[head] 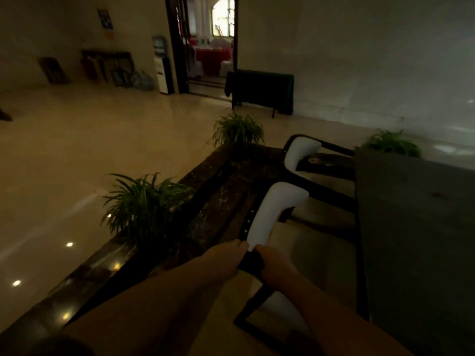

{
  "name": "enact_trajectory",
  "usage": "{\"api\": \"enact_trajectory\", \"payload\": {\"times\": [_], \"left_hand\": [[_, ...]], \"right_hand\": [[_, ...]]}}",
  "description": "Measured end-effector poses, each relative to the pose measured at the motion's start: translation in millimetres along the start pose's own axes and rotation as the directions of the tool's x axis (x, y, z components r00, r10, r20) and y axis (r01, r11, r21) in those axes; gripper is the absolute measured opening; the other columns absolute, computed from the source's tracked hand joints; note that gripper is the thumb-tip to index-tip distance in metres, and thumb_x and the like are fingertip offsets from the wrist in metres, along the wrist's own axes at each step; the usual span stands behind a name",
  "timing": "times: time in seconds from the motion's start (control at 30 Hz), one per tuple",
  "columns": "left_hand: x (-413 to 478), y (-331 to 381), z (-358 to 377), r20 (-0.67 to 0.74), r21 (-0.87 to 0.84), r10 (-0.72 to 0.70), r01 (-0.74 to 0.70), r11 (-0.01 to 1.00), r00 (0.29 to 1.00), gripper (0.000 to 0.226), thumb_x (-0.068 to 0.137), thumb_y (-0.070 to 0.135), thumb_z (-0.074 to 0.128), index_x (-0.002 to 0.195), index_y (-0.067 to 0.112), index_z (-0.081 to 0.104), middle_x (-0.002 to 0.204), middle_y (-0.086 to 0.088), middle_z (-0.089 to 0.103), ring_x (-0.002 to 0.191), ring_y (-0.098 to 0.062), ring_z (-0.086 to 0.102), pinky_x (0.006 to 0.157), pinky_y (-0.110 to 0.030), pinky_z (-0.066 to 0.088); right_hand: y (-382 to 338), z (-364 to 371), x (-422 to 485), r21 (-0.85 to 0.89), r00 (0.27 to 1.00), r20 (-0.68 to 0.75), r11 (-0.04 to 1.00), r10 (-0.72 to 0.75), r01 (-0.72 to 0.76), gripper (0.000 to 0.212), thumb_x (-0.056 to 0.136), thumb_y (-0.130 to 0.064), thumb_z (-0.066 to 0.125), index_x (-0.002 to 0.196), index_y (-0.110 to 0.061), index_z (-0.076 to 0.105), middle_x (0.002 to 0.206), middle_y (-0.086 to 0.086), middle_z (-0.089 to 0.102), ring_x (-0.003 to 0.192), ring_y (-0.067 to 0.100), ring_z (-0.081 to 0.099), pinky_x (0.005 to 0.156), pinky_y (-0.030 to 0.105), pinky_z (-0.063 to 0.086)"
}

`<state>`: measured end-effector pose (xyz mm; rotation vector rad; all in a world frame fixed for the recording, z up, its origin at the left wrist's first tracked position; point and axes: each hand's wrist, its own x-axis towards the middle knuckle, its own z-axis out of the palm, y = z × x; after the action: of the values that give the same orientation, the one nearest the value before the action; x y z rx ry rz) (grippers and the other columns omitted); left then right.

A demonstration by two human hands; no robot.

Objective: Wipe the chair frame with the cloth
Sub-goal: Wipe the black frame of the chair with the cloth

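A chair with a white padded backrest (273, 214) and a thin black frame (253, 307) stands just below me, pushed up to a grey table. My left hand (227, 258) closes on the top of the backrest from the left. My right hand (273, 265) is closed over a dark cloth (250, 263) pressed against the frame at the backrest's near end. The two hands nearly touch. Most of the cloth is hidden under my fingers.
A second chair of the same kind (302, 152) stands farther along the grey table (411, 227). A dark stone planter ledge (213, 201) with green plants (144, 201) runs along the left of the chairs. Beyond it lies a shiny tiled floor (77, 150).
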<state>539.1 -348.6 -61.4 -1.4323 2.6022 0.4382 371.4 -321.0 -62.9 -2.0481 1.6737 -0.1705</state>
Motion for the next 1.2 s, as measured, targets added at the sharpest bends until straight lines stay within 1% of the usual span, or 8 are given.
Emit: {"api": "enact_trajectory", "payload": {"times": [0.17, 0.23, 0.33, 0.43, 0.57, 0.83, 0.97, 1.2], "left_hand": [[28.1, -44.6, 25.5, 0.015, 0.022, 0.077, -0.077, 0.997, 0.997, 0.047, 0.092, 0.002, 0.051, 0.136, 0.008, 0.038, 0.137, -0.018, 0.038, 0.101, -0.031, 0.056, 0.076, -0.032, 0.042], [40.1, -56.6, 33.7, 0.001, 0.006, 0.066, -0.066, 0.998, 0.998, 0.05, 0.093, 0.006, 0.051, 0.14, 0.015, 0.036, 0.143, -0.017, 0.036, 0.11, -0.034, 0.055, 0.082, -0.036, 0.046], [63.4, -76.9, 46.7, 0.072, 0.098, 0.154, -0.161, 0.982, 0.985, 0.066, 0.097, 0.007, 0.047, 0.152, 0.022, 0.014, 0.158, -0.017, 0.015, 0.133, -0.039, 0.04, 0.095, -0.042, 0.05], [89.7, -96.7, 53.1, 0.164, 0.15, 0.204, -0.229, 0.962, 0.965, 0.069, 0.097, 0.008, 0.048, 0.152, 0.026, 0.01, 0.159, -0.02, 0.008, 0.136, -0.042, 0.035, 0.097, -0.047, 0.049], [127.8, -113.9, 59.3, 0.265, 0.188, 0.211, -0.265, 0.946, 0.941, 0.068, 0.095, 0.007, 0.052, 0.151, 0.023, 0.017, 0.158, -0.02, 0.011, 0.136, -0.042, 0.033, 0.103, -0.049, 0.044], [189.0, -151.9, 93.7, 0.367, 0.063, 0.169, -0.206, 0.977, 0.915, 0.067, 0.093, 0.0, 0.051, 0.151, 0.015, 0.021, 0.153, -0.013, 0.023, 0.127, -0.039, 0.043, 0.103, -0.046, 0.044], [219.6, -180.7, 101.6, 0.35, 0.016, 0.223, -0.244, 0.97, 0.91, 0.065, 0.091, 0.003, 0.058, 0.147, 0.015, 0.029, 0.147, -0.011, 0.031, 0.12, -0.036, 0.049, 0.098, -0.043, 0.049], [320.3, -216.7, 66.0, 0.284, -0.064, 0.362, -0.359, 0.931, 0.888, 0.054, 0.093, 0.003, 0.05, 0.144, 0.011, 0.034, 0.14, -0.011, 0.039, 0.118, -0.032, 0.05, 0.095, -0.043, 0.048]], "right_hand": [[2.1, 28.7, 37.0, 0.014, 0.996, -0.03, 0.997, 0.078, -0.078, 0.026, 0.088, -0.002, 0.052, 0.111, -0.013, 0.054, 0.112, 0.009, 0.053, 0.094, 0.023, 0.055, 0.08, 0.034, 0.05], [9.1, 36.4, 51.1, 0.01, 0.993, -0.047, 0.995, 0.104, -0.104, 0.029, 0.086, -0.002, 0.054, 0.113, -0.013, 0.053, 0.114, 0.007, 0.049, 0.094, 0.022, 0.052, 0.079, 0.031, 0.047], [23.7, 46.8, 79.0, 0.01, 0.991, -0.053, 0.992, 0.125, -0.124, 0.03, 0.086, -0.007, 0.058, 0.114, -0.015, 0.052, 0.116, 0.007, 0.048, 0.096, 0.022, 0.05, 0.079, 0.029, 0.044], [39.2, 57.5, 109.4, 0.059, 0.989, -0.018, 0.987, 0.149, -0.148, 0.036, 0.085, -0.013, 0.063, 0.117, -0.018, 0.047, 0.117, 0.006, 0.049, 0.098, 0.023, 0.052, 0.081, 0.033, 0.047], [58.8, 71.9, 142.3, 0.044, 0.972, 0.052, 0.972, 0.228, -0.23, 0.064, 0.065, -0.023, 0.084, 0.112, -0.019, 0.04, 0.113, 0.001, 0.048, 0.1, 0.022, 0.049, 0.079, 0.038, 0.049], [79.0, 114.3, 189.7, 0.066, 0.942, 0.095, 0.942, 0.322, -0.328, 0.047, 0.085, -0.019, 0.063, 0.126, -0.016, 0.041, 0.124, 0.007, 0.044, 0.115, 0.027, 0.045, 0.087, 0.036, 0.047], [81.6, 116.5, 222.3, 0.077, 0.934, 0.063, 0.931, 0.352, -0.356, 0.051, 0.084, -0.029, 0.062, 0.128, -0.014, 0.043, 0.124, 0.008, 0.047, 0.113, 0.027, 0.047, 0.085, 0.035, 0.046], [103.0, 87.6, 306.4, 0.117, 0.873, -0.056, 0.871, 0.485, -0.477, 0.036, 0.087, -0.018, 0.055, 0.121, -0.012, 0.046, 0.118, 0.011, 0.048, 0.106, 0.03, 0.051, 0.083, 0.04, 0.049]]}}
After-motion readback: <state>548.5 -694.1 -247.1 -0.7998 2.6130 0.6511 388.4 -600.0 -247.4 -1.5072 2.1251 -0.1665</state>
